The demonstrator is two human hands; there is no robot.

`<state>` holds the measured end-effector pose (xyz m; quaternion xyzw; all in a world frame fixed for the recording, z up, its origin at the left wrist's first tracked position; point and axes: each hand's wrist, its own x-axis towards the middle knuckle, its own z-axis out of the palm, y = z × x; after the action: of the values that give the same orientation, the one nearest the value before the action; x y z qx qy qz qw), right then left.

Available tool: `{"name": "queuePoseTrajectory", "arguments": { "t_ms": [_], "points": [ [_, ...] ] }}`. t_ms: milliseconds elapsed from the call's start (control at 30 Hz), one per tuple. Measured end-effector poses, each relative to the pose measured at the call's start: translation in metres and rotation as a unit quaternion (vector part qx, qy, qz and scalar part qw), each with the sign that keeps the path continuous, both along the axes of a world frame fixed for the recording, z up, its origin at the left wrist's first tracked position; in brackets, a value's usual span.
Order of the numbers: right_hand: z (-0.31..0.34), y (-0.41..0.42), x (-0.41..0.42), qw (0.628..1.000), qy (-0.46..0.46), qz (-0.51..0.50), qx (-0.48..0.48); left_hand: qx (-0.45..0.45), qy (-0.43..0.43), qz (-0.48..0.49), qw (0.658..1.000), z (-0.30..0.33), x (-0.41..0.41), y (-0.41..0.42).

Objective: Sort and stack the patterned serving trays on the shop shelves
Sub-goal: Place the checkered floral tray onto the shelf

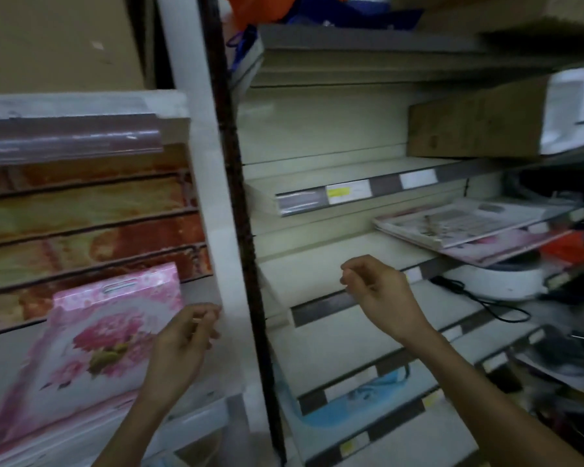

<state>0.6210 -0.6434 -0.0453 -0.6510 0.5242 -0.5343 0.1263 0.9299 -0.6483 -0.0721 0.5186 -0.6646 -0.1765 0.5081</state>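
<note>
Both hands empty: left hand [182, 345] fingers loosely curled beside the pink floral tray [105, 335] leaning upright at the left shelf's right edge, probably to steady it; right hand [375, 291] half-closed over the bare middle shelf [317, 261].
</note>
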Motion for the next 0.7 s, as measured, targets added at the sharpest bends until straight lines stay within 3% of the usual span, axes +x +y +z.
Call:
{"name": "queuePoseTrajectory", "arguments": {
  "t_ms": [567,700],
  "points": [
    [0.042,0.011,-0.235,0.994,-0.012,-0.105,-0.018,0.044,0.029,-0.169,0.984,-0.018,-0.245,-0.036],
    [0.036,-0.007,-0.265,0.992,-0.026,-0.122,-0.004,0.002,-0.022,-0.184,0.983,-0.013,-0.278,-0.057]
  ]
}}
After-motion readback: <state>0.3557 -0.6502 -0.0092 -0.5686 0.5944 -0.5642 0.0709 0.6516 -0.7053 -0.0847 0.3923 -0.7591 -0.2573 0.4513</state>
